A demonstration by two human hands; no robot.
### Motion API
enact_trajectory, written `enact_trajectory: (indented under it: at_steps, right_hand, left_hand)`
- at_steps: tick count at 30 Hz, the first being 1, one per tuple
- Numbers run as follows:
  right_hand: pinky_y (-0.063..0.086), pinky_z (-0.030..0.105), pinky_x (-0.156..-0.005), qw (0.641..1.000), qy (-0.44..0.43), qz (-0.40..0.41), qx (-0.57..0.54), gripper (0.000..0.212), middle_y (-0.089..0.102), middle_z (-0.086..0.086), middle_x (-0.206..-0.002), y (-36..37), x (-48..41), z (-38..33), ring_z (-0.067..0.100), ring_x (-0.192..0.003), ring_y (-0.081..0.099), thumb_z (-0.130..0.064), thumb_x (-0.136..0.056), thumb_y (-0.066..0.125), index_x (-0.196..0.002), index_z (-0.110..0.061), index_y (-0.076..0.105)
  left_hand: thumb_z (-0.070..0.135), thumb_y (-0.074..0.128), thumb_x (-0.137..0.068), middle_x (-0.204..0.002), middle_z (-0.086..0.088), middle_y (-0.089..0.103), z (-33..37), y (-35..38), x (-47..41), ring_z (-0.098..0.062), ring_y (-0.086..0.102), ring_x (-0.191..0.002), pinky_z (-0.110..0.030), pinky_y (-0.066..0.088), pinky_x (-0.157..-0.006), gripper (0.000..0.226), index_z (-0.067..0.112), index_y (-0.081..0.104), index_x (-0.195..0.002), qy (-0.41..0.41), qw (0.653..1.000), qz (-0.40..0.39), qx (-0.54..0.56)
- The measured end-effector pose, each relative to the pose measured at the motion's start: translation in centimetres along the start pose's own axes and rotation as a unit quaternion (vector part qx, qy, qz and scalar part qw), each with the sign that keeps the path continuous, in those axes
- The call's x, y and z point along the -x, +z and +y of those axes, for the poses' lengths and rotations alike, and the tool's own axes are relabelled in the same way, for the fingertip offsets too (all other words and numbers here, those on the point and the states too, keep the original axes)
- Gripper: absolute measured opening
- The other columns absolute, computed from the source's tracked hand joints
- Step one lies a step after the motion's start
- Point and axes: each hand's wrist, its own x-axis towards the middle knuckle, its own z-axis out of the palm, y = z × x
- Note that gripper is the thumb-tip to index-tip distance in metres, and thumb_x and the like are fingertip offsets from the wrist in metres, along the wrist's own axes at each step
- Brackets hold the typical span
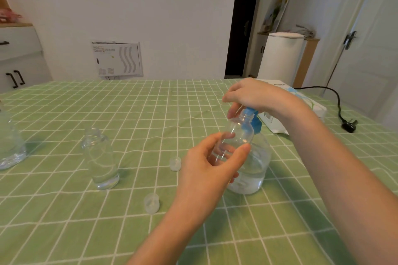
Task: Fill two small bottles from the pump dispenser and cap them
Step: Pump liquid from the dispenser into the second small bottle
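My left hand (210, 164) grips a small clear bottle (238, 133), tilted with its open neck up against the blue pump head (253, 119) of the dispenser (254, 170). The dispenser is clear, holds clear liquid in its lower part and stands on the green checked tablecloth (140, 114). My right hand (256, 95) rests on top of the pump head with its fingers curled down over it. A second small clear bottle (101, 157) stands uncapped to the left with a little liquid at its bottom. Two clear caps (175, 163) (151, 203) lie on the cloth between the bottles.
Another clear container (9, 146) stands at the left edge. A white paper pack (301, 103) lies behind the dispenser at the right, with a black cable and plug (349, 127) beyond it. Cabinets, a wall and a door stand behind the table.
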Motion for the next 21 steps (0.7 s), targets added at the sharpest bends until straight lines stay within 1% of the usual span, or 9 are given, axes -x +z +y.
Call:
enact_trajectory:
  at_steps: [3,5,6,7,10,11,15,18,21]
  right_hand:
    - [0.047,0.044,-0.094,1.0,0.0,0.003,0.007,0.037,0.069,0.017,-0.113,-0.1,0.0,-0.1,0.033,-0.113,0.061,-0.023,-0.094,0.049,-0.123,0.0,0.058]
    - [0.049,0.037,-0.08,1.0,0.005,-0.009,0.004,0.034,0.068,0.015,-0.114,0.0,-0.1,-0.1,0.032,-0.111,0.062,-0.025,-0.094,0.051,-0.12,-0.005,0.059]
    - [0.047,0.035,-0.076,1.0,0.007,-0.014,0.004,0.033,0.068,0.013,-0.114,0.1,0.0,-0.1,0.031,-0.109,0.062,-0.026,-0.094,0.051,-0.12,-0.008,0.059]
    - [0.047,0.036,-0.078,1.0,0.009,-0.017,0.003,0.031,0.067,0.012,-0.114,0.2,0.0,-0.1,0.031,-0.108,0.062,-0.026,-0.094,0.051,-0.119,-0.01,0.059]
    - [0.049,0.044,-0.092,1.0,0.006,-0.025,-0.002,0.022,0.066,0.011,-0.116,0.1,0.1,-0.1,0.031,-0.109,0.06,-0.025,-0.096,0.048,-0.112,-0.016,0.061]
    - [0.048,0.043,-0.094,1.0,0.004,-0.026,-0.006,0.02,0.065,0.011,-0.118,0.2,0.1,-0.1,0.032,-0.11,0.06,-0.023,-0.097,0.047,-0.109,-0.018,0.062]
    - [0.047,0.036,-0.087,0.999,0.013,-0.023,-0.02,0.028,0.065,0.013,-0.119,0.7,0.1,0.2,0.033,-0.111,0.06,-0.022,-0.095,0.051,-0.117,-0.009,0.063]
    - [0.046,0.036,-0.092,0.999,0.016,-0.027,-0.03,0.03,0.062,0.012,-0.123,1.0,0.2,0.4,0.031,-0.113,0.059,-0.021,-0.095,0.051,-0.119,-0.008,0.063]
    - [0.044,0.037,-0.097,0.999,0.01,-0.023,-0.034,0.03,0.06,0.011,-0.128,0.9,0.4,0.4,0.03,-0.116,0.056,-0.019,-0.096,0.049,-0.12,-0.009,0.063]
  left_hand:
    - [0.03,0.073,-0.074,-0.075,0.0,0.071,0.1,0.0,0.0,-0.008,0.062,-0.053,-0.012,0.044,-0.046,0.027,0.029,0.066,-0.101,0.001,1.0,0.0,-0.003]
    - [0.03,0.072,-0.075,-0.076,0.001,0.071,0.1,0.0,0.0,-0.008,0.062,-0.054,-0.012,0.045,-0.047,0.028,0.029,0.066,-0.101,0.003,1.0,-0.002,-0.005]
    - [0.03,0.072,-0.075,-0.075,0.002,0.071,0.1,0.1,0.0,-0.008,0.062,-0.054,-0.012,0.045,-0.047,0.027,0.028,0.066,-0.101,0.003,1.0,-0.001,-0.003]
    - [0.029,0.072,-0.075,-0.074,0.004,0.071,0.2,0.0,0.0,-0.007,0.062,-0.054,-0.012,0.045,-0.047,0.026,0.028,0.066,-0.1,0.002,1.0,-0.001,0.0]
    - [0.031,0.072,-0.073,-0.069,0.004,0.07,0.2,0.0,0.0,-0.004,0.059,-0.049,-0.012,0.044,-0.045,0.025,0.03,0.067,-0.097,0.004,1.0,-0.003,0.002]
    - [0.031,0.072,-0.072,-0.066,0.004,0.069,0.1,-0.1,0.0,-0.004,0.058,-0.047,-0.012,0.043,-0.045,0.024,0.03,0.067,-0.096,0.005,1.0,-0.003,0.002]
    - [0.028,0.072,-0.074,-0.061,0.003,0.067,-0.2,-0.1,0.0,-0.003,0.055,-0.044,-0.012,0.044,-0.045,0.014,0.035,0.068,-0.085,0.006,1.0,-0.009,0.004]
    - [0.03,0.072,-0.073,-0.058,0.005,0.066,-0.4,-0.2,0.0,-0.002,0.055,-0.045,-0.011,0.043,-0.044,0.016,0.035,0.068,-0.088,0.004,1.0,-0.006,-0.001]
    - [0.029,0.072,-0.073,-0.063,0.004,0.069,-0.5,-0.2,-0.1,-0.003,0.058,-0.048,-0.013,0.046,-0.047,0.016,0.034,0.068,-0.088,0.004,1.0,-0.008,-0.002]
